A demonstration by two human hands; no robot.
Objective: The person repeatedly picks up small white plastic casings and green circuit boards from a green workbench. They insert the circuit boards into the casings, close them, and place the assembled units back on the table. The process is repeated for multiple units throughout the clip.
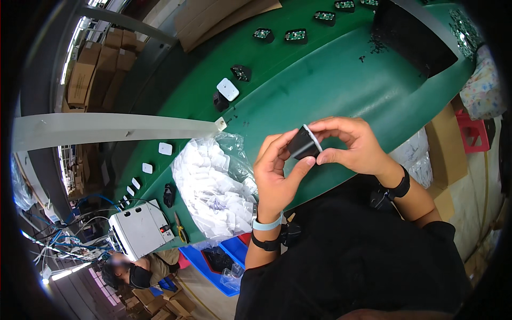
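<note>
Over the green table, my left hand (277, 173) is closed around a small black plastic housing (304, 144), thumb on its near side. A white cover plate (313, 137) lies against the housing's right side, tilted on edge. My right hand (352, 145) pinches that plate at its edges, between thumb and fingers. Whether the plate sits fully on the housing cannot be seen. Left of my left hand is a clear plastic bag (234, 146) full of white cover plates (208, 192).
Several black housings with green circuit boards (296, 36) stand along the far strip. White-topped pieces (228, 89) lie to the left. A black tray (413, 40) is at far right, a white machine (140, 226) and pliers (181, 228) at left. Another person (133, 269) sits beyond.
</note>
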